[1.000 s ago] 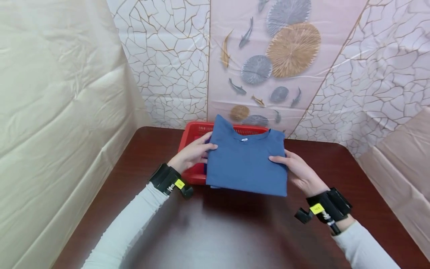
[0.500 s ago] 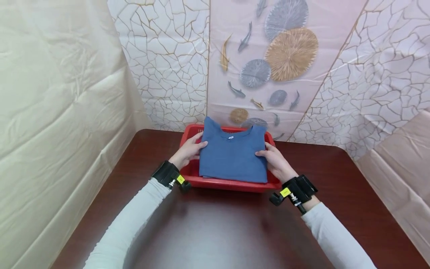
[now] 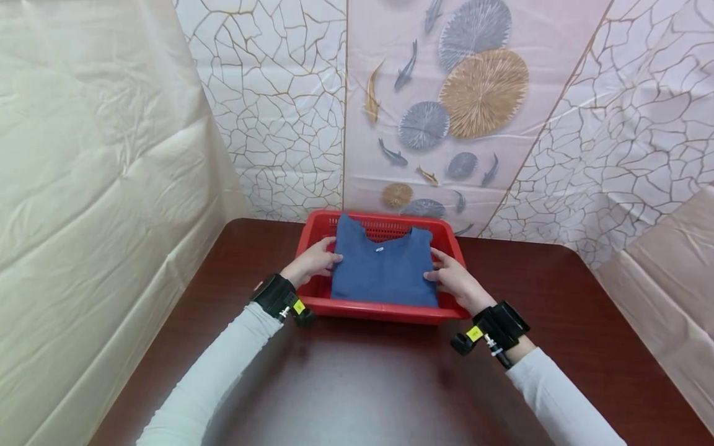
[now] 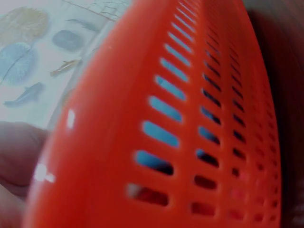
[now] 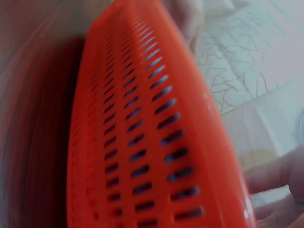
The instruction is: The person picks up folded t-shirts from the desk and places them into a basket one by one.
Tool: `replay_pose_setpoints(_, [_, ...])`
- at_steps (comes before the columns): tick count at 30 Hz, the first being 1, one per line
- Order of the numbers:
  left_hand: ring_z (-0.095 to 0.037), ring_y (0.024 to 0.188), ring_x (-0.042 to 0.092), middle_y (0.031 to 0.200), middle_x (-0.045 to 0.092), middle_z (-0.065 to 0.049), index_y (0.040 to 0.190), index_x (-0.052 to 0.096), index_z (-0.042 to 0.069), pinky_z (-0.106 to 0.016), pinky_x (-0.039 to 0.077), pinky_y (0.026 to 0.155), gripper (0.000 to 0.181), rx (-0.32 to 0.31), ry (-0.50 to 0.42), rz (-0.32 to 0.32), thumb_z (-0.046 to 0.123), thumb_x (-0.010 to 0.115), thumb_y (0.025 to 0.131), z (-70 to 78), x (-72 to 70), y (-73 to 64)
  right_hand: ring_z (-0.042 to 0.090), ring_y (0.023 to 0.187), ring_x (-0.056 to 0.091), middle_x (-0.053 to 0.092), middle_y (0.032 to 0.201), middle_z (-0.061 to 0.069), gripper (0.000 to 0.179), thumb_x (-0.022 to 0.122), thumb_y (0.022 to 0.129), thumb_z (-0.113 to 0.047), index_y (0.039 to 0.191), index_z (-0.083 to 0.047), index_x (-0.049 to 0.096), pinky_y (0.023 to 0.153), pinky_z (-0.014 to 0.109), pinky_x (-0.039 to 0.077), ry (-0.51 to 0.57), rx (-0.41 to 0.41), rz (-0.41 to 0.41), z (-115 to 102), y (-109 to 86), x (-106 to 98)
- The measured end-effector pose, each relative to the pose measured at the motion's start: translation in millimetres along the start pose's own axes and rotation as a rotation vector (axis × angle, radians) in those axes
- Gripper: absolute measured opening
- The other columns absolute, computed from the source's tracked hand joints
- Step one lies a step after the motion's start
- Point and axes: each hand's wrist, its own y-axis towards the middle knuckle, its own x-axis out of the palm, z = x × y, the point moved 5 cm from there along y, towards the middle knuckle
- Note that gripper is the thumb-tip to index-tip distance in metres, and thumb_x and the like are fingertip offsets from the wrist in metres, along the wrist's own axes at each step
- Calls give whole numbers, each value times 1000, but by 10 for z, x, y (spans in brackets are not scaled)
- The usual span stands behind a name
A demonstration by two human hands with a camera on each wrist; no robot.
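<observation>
A folded blue T-shirt (image 3: 385,275) lies inside the red plastic basket (image 3: 385,313), its neckline and white label facing up toward the back. My left hand (image 3: 313,260) pinches its left edge, thumb on top. On the opposite side my right hand (image 3: 458,282) grips the right edge, the thumb over the cloth. Both hands reach in over the basket's near corners. In the left wrist view the slotted basket wall (image 4: 190,142) fills most of the picture, with blue cloth showing through. The right wrist view has the slotted wall (image 5: 137,142) and some fingers (image 5: 273,178) past the rim.
The basket stands at the back of a dark brown table (image 3: 357,384), close to the patterned wall covering (image 3: 279,111). Cream cloth (image 3: 111,204) hangs along the left side, and pale cloth (image 3: 664,285) along the right.
Both hands have brought the T-shirt left and down, from in front of the basket to inside it. In the last half second it has sunk lower behind the front rim.
</observation>
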Motion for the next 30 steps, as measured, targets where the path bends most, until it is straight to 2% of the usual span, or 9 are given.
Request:
replay_pose_setpoints(3, [-31,121,44,140,40,-24,146,21,5,-49,43,98,68,88,265,64,20,55,90,120,-59,-45,39,128,32,25,147,28,66,52,91,-10,148,-4,17,102,56,36,-383,-147,34,-124,-75,11])
replay_pose_setpoints(6, [-31,128,36,144,37,-22,143,32,6,-51,37,103,66,217,599,105,26,60,87,300,-86,-92,38,127,34,33,144,26,61,59,88,-15,143,-6,34,99,58,38,-745,-329,85,-277,-119,56])
replay_pose_setpoints(8, [-33,132,29,145,35,-21,141,38,9,-52,30,108,65,290,799,44,29,62,85,386,-42,-104,37,128,34,36,143,24,61,64,85,-20,140,-10,40,98,58,39,-881,-436,64,-350,-126,115])
replay_pose_setpoints(11, [-37,136,19,149,28,-22,141,39,13,-54,21,111,66,338,973,-150,34,64,84,367,93,-103,37,128,34,36,144,24,65,68,81,-27,140,-15,42,98,58,40,-958,-523,-60,-362,-118,216])
replay_pose_setpoints(13, [-40,137,13,151,23,-22,143,37,16,-56,16,112,68,324,1022,-256,36,64,84,277,172,-101,39,129,32,32,146,26,68,68,80,-32,140,-16,42,98,57,40,-997,-508,-138,-315,-101,268])
replay_pose_setpoints(16, [-40,137,9,153,19,-19,144,34,21,-56,18,112,69,252,1040,-339,39,63,84,133,238,-110,43,130,29,27,147,28,69,65,81,-39,141,-18,41,97,57,41,-1049,-414,-204,-198,-63,289])
replay_pose_setpoints(19, [-37,138,9,154,17,-15,145,32,25,-57,19,111,69,181,1034,-381,42,60,85,51,254,-132,43,130,29,21,151,25,70,63,81,-44,143,-23,37,95,56,43,-1061,-306,-229,-95,-39,276])
replay_pose_setpoints(23, [-34,139,7,156,13,-12,146,26,29,-59,19,110,70,115,1038,-418,44,57,86,-5,267,-157,43,128,33,18,153,22,71,61,81,-47,144,-28,34,94,55,44,-1061,-241,-250,-13,-33,278])
replay_pose_setpoints(30, [-34,139,6,156,11,-11,147,23,31,-60,21,109,71,93,1085,-431,47,55,86,-48,275,-140,44,124,38,20,151,26,69,60,82,-45,143,-23,37,95,56,43,-1043,-266,-268,6,28,307])
